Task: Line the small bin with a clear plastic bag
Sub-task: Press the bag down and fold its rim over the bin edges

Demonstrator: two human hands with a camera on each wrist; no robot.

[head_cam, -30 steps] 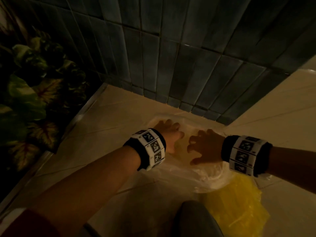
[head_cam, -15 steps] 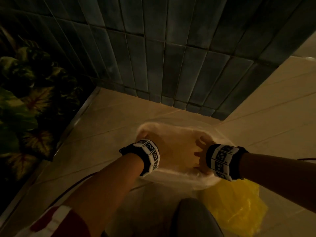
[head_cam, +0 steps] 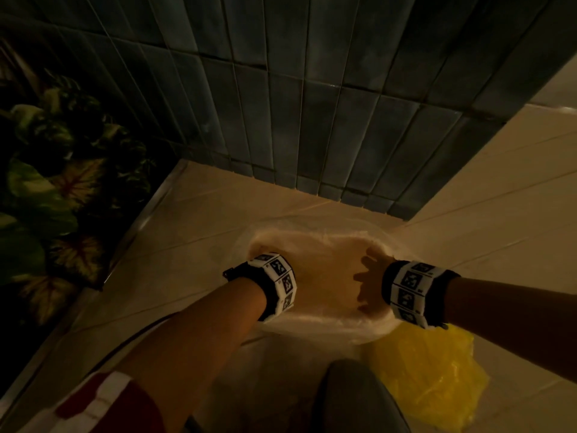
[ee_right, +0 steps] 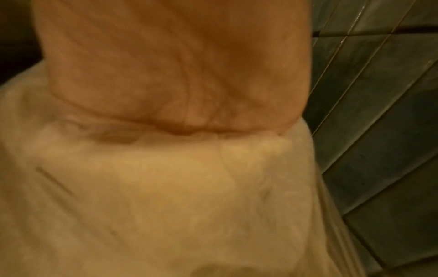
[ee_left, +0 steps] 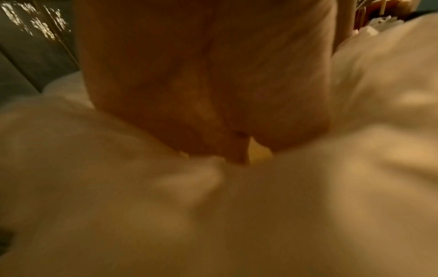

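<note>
The clear plastic bag [head_cam: 315,276] lies spread over the mouth of the small bin [head_cam: 368,334], which stands on the pale tiled floor [head_cam: 199,245] near the foot of the dark tiled wall [head_cam: 281,104]; the film sags into the opening between the two hands and drapes over the rim on all visible sides. The left hand [ee_left: 206,78] is sunk into the film at the bin's left edge; the head view hides it behind the wrist band, and the wrist view shows only the palm buried in folds, so the set of its fingers cannot be told. The right hand [head_cam: 370,284] is at the right edge, fingers [head_cam: 362,278] spread and relaxed, pressing the film down inside the rim; no pinch is visible. Compared with a second ago, both hands have moved apart from the centre to opposite sides and sit lower, and the bag mouth is now wider and more regular. Just beyond the right hand's wrist lies a crumpled yellow bag [head_cam: 427,379] on the floor. Well to the left of the left hand are variegated plant leaves [head_cam: 62,189].
</note>
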